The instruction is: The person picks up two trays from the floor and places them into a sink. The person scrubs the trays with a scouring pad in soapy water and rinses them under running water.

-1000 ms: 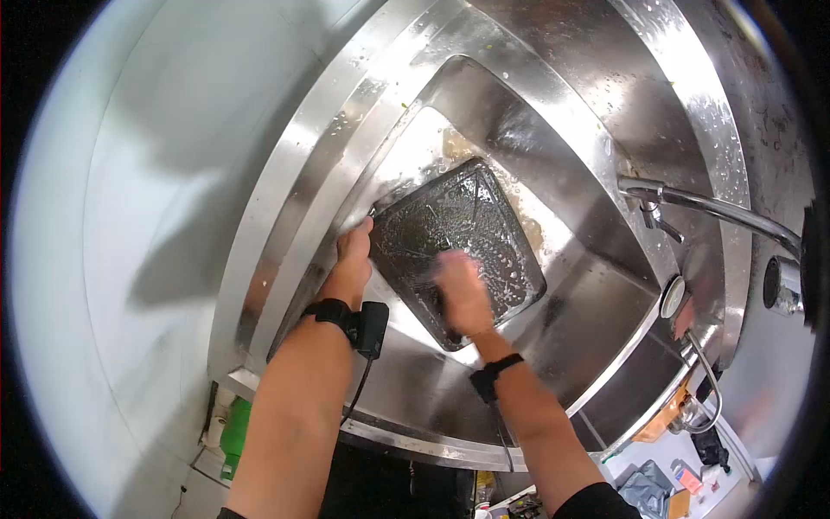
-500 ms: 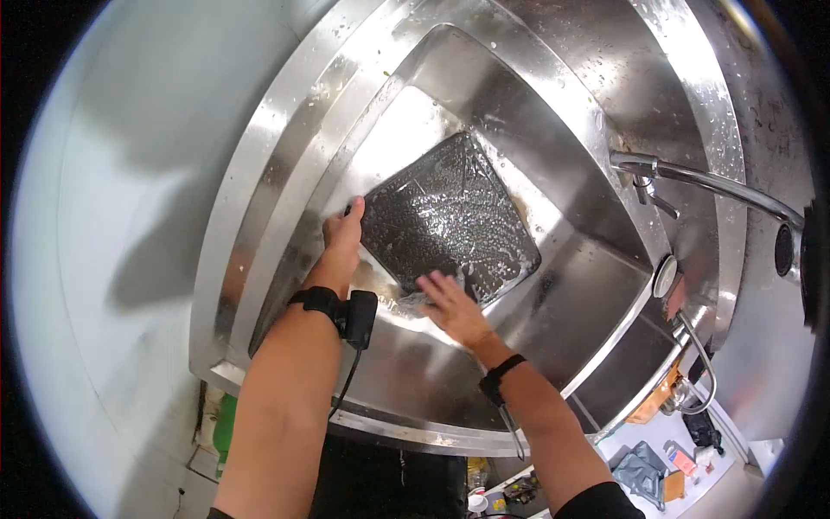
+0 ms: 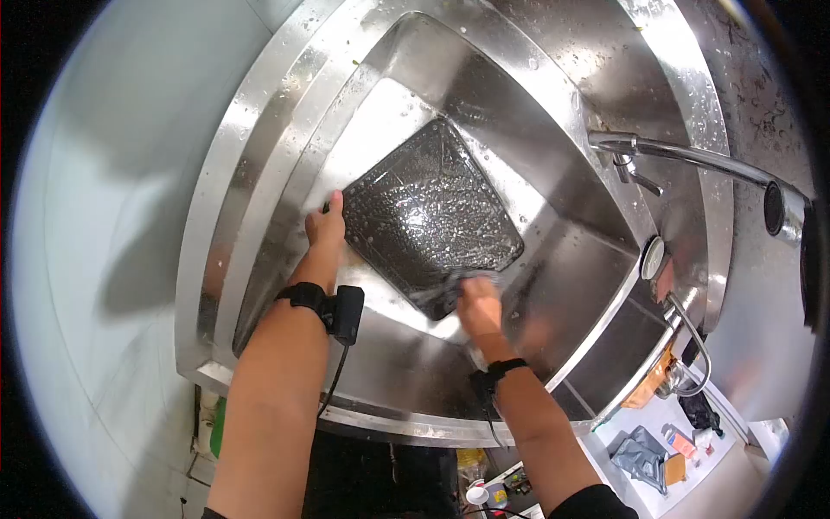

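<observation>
A dark rectangular tray (image 3: pixel 428 203), wet and streaked with suds, rests in the steel sink basin. My left hand (image 3: pixel 326 223) grips its left corner, thumb up on the rim and the other fingers mostly hidden. At the tray's near edge, my right hand (image 3: pixel 480 304) is closed around a greyish scrubber (image 3: pixel 456 282) pressed to the surface. The scrubber is blurred and partly covered by the fingers, so its exact material is unclear.
A chrome faucet (image 3: pixel 692 154) reaches over the sink's right side. A round white lid-like disc (image 3: pixel 653 258) sits on the right ledge. Below right, a white surface holds a grey plastic bag (image 3: pixel 640 456) and a pink-labelled bottle (image 3: pixel 680 444). A pale wall (image 3: pixel 95 216) borders the left.
My right hand has gone from spread fingers to a closed grip on the scrubber, still at the tray's near edge. My left hand keeps its hold. The whole view has shifted slightly.
</observation>
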Demonstrator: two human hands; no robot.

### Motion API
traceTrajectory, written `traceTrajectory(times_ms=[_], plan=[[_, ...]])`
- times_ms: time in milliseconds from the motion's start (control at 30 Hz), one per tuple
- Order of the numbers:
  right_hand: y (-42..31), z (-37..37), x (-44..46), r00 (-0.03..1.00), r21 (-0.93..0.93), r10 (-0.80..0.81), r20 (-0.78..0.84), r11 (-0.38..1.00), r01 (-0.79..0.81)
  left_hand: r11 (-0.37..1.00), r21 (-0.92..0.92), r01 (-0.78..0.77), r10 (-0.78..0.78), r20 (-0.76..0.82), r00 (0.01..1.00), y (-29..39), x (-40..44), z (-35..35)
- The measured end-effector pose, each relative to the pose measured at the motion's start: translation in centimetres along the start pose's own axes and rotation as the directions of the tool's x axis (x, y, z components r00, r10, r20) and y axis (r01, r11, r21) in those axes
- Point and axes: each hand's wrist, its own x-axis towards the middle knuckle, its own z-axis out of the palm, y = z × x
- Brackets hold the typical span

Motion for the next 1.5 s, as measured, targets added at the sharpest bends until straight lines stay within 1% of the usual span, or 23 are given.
traceTrajectory(times_ms=[33, 100, 200, 267, 367, 467, 533, 567, 600, 700, 767, 833, 967, 1033, 1100, 1133, 1200, 1233, 1267, 1333, 1367, 1433, 1500], plan=[[0.7, -0.5, -0.7, 0.970, 0.006, 0.216, -0.108, 0.976, -0.217, 1.000, 0.011, 0.008, -0.008, 0.005, 1.000, 0.4, -0.1, -0.1], [0.9, 0.0, -1.4, 0.963, -0.010, 0.236, -0.132, 0.971, -0.239, 0.999, 0.040, 0.021, -0.022, 0.021, 1.000, 0.6, -0.5, 0.0], [-3.3, 2.4, -2.7, 0.972, -0.130, 0.043, 0.230, 0.991, -0.013, 0.999, 0.045, 0.016, -0.016, 0.008, 1.000, -0.2, 0.5, 0.3], [-5.9, 2.0, -1.0, 0.898, -0.072, -0.340, 0.279, 0.925, 0.373, 1.000, 0.001, -0.011, 0.011, -0.058, 0.998, -1.4, 1.7, 1.0], [-6.9, 3.5, 2.3, 0.820, -0.136, -0.544, 0.176, 0.812, 0.568, 0.993, 0.107, 0.042, -0.037, -0.043, 0.998, 0.8, -0.3, 0.2], [-6.7, 0.8, 5.4, 0.874, 0.078, -0.431, 0.222, 0.902, 0.425, 0.994, 0.111, -0.015, 0.020, -0.045, 0.999, 0.4, -0.3, 0.0], [-3.9, 0.1, 6.9, 0.981, -0.130, -0.086, 0.175, 0.985, 0.110, 0.998, 0.063, 0.016, -0.014, -0.031, 0.999, 1.6, -2.2, -0.3], [-1.1, -1.0, 7.1, 0.982, 0.045, -0.077, -0.170, 0.995, 0.086, 0.999, 0.035, 0.025, -0.024, -0.028, 0.999, 2.6, -2.9, -0.5], [1.0, -1.5, 7.3, 0.927, 0.137, 0.143, -0.346, 0.985, -0.100, 0.996, 0.081, 0.023, -0.019, -0.050, 0.999, 2.9, -3.2, -0.5], [5.7, -3.2, 7.6, 0.781, 0.051, 0.423, -0.459, 0.891, -0.452, 0.998, 0.065, -0.006, 0.015, -0.139, 0.990, -0.5, 0.9, 0.9], [4.3, -1.6, 7.9, 0.722, 0.101, 0.430, -0.542, 0.886, -0.452, 0.999, -0.005, 0.041, -0.041, -0.093, 0.995, 0.4, 0.1, 0.7], [-1.0, -0.7, 9.6, 0.921, 0.063, 0.236, -0.311, 0.972, -0.227, 0.996, -0.040, 0.083, -0.083, -0.014, 0.996, 0.4, -1.0, 0.5], [-9.7, -2.2, 14.1, 0.979, 0.088, -0.100, -0.175, 0.989, 0.116, 0.973, -0.149, 0.174, -0.146, 0.183, 0.972, 0.7, -0.1, -1.1], [-6.2, -3.0, 14.6, 0.950, 0.093, 0.054, -0.309, 0.995, -0.027, 0.920, -0.325, 0.221, -0.146, 0.240, 0.960, -0.2, 0.7, -1.2], [-0.7, -4.0, 12.9, 0.811, 0.133, 0.460, -0.362, 0.886, -0.444, 0.944, -0.223, 0.243, -0.221, 0.116, 0.968, 2.1, -2.6, -1.8], [3.0, -3.2, 11.0, 0.722, 0.226, 0.520, -0.456, 0.852, -0.471, 0.945, -0.226, 0.236, -0.217, 0.106, 0.970, 1.3, -2.0, -1.7], [8.7, -3.0, 7.5, 0.632, 0.495, 0.775, -0.019, 0.556, -0.668, 0.954, -0.215, 0.208, -0.188, 0.109, 0.976, 1.1, -2.0, -1.8], [12.6, 2.2, 5.7, 0.748, 0.197, 0.538, -0.388, 0.841, -0.503, 0.963, -0.195, 0.187, -0.165, 0.124, 0.978, 1.5, -2.5, -2.1], [9.0, -0.9, 5.7, 0.687, 0.270, 0.712, -0.147, 0.697, -0.665, 0.970, -0.159, 0.186, -0.172, 0.098, 0.980, 3.2, -4.4, -2.4], [5.6, -1.2, 5.7, 0.572, 0.163, 0.817, -0.078, 0.576, -0.801, 0.976, -0.195, 0.098, -0.069, 0.149, 0.986, 2.5, -3.2, -3.5], [3.9, -1.3, 4.7, 0.683, 0.137, 0.703, -0.197, 0.710, -0.691, 0.975, -0.192, 0.113, -0.078, 0.180, 0.980, 3.8, -4.2, -4.4], [-0.2, -4.3, 4.3, 0.819, 0.014, 0.564, -0.103, 0.824, -0.566, 0.970, -0.189, 0.154, -0.106, 0.240, 0.965, 8.3, -9.5, -6.5], [-2.5, -5.7, 3.9, 0.926, 0.146, 0.378, 0.021, 0.915, -0.377, 0.928, -0.291, 0.233, -0.084, 0.447, 0.891, 11.4, -14.5, -7.9]])
